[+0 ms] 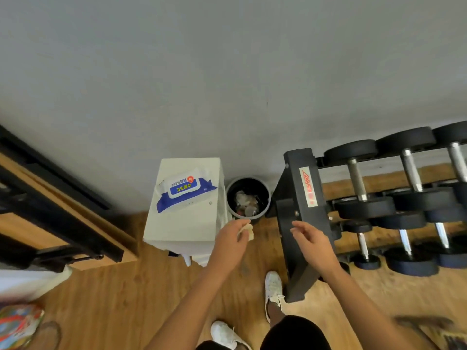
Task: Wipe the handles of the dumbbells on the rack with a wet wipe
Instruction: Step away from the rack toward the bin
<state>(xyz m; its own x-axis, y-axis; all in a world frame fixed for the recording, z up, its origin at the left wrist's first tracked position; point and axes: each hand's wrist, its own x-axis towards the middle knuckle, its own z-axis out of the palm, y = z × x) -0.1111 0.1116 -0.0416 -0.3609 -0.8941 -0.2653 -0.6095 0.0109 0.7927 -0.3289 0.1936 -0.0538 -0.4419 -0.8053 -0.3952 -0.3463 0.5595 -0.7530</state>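
Note:
My left hand (233, 237) pinches a small crumpled wet wipe (247, 229) just in front of a round dark waste bin (249, 198) that holds used wipes. My right hand (310, 239) hovers with loosely curled fingers in front of the black end frame of the dumbbell rack (300, 198) and holds nothing. Black dumbbells with shiny metal handles (356, 179) lie on the rack's upper and lower tiers to the right. A blue and white pack of wet wipes (185, 190) lies on a white box (184, 226) left of the bin.
A grey wall rises behind the bin and rack. A wood and black bench or shelf (63, 210) stands at the left. My white shoes (273, 289) stand on the wooden floor close to the rack's foot. A colourful object (17, 324) lies at the bottom left.

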